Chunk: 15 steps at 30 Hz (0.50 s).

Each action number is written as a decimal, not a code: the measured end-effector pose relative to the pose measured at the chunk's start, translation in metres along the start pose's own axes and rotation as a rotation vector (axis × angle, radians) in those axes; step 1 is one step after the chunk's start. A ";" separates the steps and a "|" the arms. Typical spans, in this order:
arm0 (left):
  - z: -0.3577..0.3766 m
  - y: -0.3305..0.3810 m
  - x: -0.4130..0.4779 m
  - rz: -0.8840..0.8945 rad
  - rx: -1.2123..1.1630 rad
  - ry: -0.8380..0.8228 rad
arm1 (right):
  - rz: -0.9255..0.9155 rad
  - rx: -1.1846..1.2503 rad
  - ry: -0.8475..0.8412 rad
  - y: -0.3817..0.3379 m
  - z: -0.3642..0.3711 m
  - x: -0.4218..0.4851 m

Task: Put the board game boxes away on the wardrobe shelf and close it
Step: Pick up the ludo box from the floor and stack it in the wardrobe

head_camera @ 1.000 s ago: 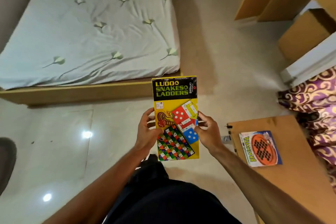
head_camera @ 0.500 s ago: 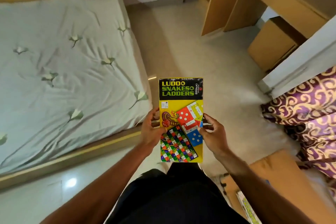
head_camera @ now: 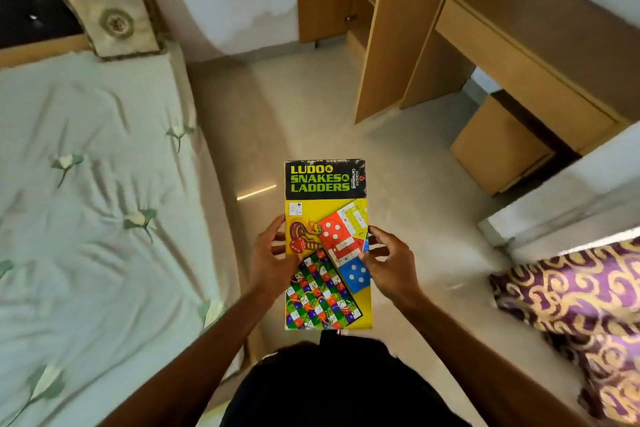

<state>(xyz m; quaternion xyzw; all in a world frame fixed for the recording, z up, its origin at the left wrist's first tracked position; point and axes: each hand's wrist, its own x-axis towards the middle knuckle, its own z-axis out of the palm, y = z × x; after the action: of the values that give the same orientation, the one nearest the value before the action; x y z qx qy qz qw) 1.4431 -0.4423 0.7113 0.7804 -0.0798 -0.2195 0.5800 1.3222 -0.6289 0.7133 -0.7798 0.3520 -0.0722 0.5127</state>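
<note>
A yellow Ludo and Snakes & Ladders box (head_camera: 327, 218) is held flat in front of me, title end away from me. My left hand (head_camera: 272, 258) grips its left edge and my right hand (head_camera: 389, 262) grips its right edge, thumbs on top. The wooden wardrobe (head_camera: 367, 10) stands at the far side of the room, its door (head_camera: 388, 45) swung open and shelves showing inside. The second game box is out of view.
A bed with a pale floral sheet (head_camera: 86, 201) and a cushion (head_camera: 110, 21) fills the left. A wooden desk (head_camera: 526, 55) with a box under it (head_camera: 498, 146) is on the right. A purple and gold curtain (head_camera: 581, 305) hangs at the near right. Tiled floor (head_camera: 294, 114) runs ahead.
My view has swung right and up from the bed toward the wardrobe. The small table with the second game box has left the frame. Both hands still hold the box.
</note>
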 end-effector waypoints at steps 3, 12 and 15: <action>0.016 0.030 0.068 0.002 -0.005 0.044 | -0.015 -0.024 -0.032 -0.027 -0.013 0.082; 0.033 0.100 0.296 -0.061 -0.100 0.194 | -0.061 -0.036 -0.065 -0.105 -0.001 0.334; 0.028 0.117 0.370 -0.065 -0.101 0.204 | -0.064 -0.034 -0.073 -0.132 0.010 0.409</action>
<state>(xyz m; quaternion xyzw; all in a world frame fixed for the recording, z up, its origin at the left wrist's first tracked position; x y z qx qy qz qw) 1.7756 -0.6439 0.7222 0.7705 0.0159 -0.1614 0.6165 1.6935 -0.8463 0.7195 -0.8014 0.3092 -0.0540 0.5091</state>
